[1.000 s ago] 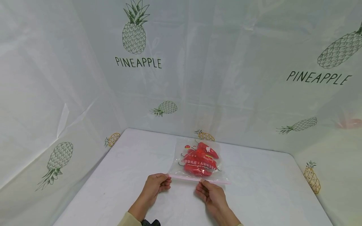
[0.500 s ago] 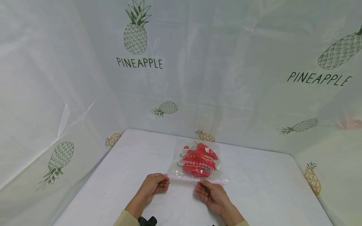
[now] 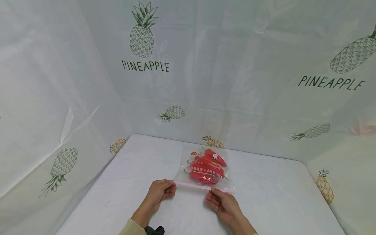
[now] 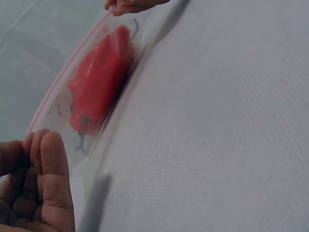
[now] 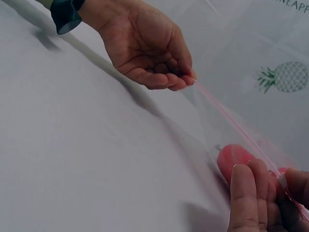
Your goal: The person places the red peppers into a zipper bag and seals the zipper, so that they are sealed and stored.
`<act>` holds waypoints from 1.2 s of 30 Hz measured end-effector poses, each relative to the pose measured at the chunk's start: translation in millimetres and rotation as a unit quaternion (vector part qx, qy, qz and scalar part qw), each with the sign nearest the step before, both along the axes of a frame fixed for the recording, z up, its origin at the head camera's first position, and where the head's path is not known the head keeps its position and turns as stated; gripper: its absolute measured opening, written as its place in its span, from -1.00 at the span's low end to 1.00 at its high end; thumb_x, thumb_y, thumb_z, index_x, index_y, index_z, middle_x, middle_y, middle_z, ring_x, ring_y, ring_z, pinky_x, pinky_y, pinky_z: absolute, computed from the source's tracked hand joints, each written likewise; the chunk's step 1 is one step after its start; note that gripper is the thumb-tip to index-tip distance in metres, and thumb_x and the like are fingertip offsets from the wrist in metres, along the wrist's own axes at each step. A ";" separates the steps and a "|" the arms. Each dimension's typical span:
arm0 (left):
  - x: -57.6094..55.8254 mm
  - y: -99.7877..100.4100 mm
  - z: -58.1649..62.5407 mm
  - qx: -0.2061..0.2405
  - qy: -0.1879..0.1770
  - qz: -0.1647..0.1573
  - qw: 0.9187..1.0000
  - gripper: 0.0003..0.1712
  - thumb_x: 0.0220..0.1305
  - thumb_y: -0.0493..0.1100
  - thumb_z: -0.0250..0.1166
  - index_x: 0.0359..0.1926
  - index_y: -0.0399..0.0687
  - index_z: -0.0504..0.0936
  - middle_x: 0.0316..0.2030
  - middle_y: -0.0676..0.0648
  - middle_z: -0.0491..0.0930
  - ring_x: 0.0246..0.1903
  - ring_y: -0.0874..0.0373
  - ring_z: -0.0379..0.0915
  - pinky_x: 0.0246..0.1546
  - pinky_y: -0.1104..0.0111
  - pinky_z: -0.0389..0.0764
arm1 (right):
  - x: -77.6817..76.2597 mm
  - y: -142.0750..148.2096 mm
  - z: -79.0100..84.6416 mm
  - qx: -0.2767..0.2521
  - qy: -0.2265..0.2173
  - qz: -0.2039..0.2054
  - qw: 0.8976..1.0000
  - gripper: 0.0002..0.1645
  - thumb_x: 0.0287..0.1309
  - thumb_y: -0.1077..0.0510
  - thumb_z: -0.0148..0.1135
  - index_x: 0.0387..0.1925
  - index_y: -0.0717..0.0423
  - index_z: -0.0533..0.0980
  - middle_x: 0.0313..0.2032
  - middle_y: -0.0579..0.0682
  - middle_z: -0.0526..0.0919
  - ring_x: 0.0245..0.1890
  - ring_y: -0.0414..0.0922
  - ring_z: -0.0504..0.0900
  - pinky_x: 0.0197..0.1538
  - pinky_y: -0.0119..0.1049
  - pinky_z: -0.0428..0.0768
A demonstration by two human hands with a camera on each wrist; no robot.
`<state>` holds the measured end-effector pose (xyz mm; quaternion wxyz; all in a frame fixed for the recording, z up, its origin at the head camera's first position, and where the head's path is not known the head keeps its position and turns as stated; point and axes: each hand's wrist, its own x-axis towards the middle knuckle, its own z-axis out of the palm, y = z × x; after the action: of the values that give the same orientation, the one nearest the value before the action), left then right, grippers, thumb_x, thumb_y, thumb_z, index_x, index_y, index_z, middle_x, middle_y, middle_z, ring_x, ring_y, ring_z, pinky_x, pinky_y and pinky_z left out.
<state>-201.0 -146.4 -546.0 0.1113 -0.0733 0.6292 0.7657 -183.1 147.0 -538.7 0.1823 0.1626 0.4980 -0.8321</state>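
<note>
A clear zip bag (image 3: pixel 182 174) with printed lettering lies on the table, its pink zip edge (image 3: pixel 191 185) towards me. Several red peppers (image 3: pixel 204 178) with green stems show through the plastic. My left hand (image 3: pixel 160 192) pinches the left corner of the zip edge between thumb and forefinger. Right of the middle, my right hand (image 3: pixel 223 204) pinches the same edge. In the right wrist view a small whitish slider (image 5: pixel 282 180) shows at the right thumb (image 5: pixel 297 186). The left wrist view shows the zip edge (image 4: pixel 67 67) stretched between both hands, slightly raised.
A white-covered table (image 3: pixel 273 189) extends on both sides of the bag. Behind and beside it hang pale sheets (image 3: pixel 235 81) printed with pineapples. A dark strap (image 5: pixel 65 17) with a device sits on the left wrist.
Over the last half second my right hand has slid slightly right along the zip edge. The left hand keeps its pinch at the corner. Earlier, the bag shifted slightly left.
</note>
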 end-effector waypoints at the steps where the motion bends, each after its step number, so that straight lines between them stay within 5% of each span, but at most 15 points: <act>1: 0.1 -0.1 0.0 -0.001 0.000 0.001 1.000 -0.68 0.49 -0.20 0.27 -0.09 -0.48 0.68 -0.33 -0.07 0.75 -0.38 0.23 0.68 -0.27 0.42 0.77 | 0.5 1.6 -0.4 0.001 0.000 -0.001 1.000 -0.76 0.47 0.09 0.30 -0.11 0.22 0.67 -0.23 0.09 0.81 -0.19 -0.08 0.83 0.08 -0.10 0.78; 11: 0.2 0.6 0.6 -0.013 0.000 0.014 1.000 -0.69 0.49 -0.20 0.28 -0.09 -0.47 0.69 -0.35 -0.05 0.75 -0.37 0.23 0.69 -0.26 0.40 0.77 | 1.9 12.3 0.6 0.006 0.004 -0.002 1.000 -0.79 0.46 0.11 0.31 -0.17 0.20 0.70 -0.25 0.09 0.82 -0.21 -0.09 0.84 0.06 -0.09 0.79; 36: -3.3 -2.6 5.4 -0.024 0.004 0.069 0.997 -0.74 0.49 -0.24 0.26 -0.09 -0.43 0.69 -0.36 -0.08 0.74 -0.38 0.19 0.68 -0.29 0.41 0.76 | -0.2 45.8 -0.3 0.064 0.005 -0.090 0.994 -0.85 0.43 0.21 0.30 -0.20 0.23 0.70 -0.29 0.11 0.80 -0.25 -0.07 0.82 -0.01 -0.08 0.81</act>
<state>-204.3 -149.0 -540.6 0.0541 -0.1161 0.6414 0.7564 -183.3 192.8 -539.0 0.0938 0.2135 0.5342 -0.8125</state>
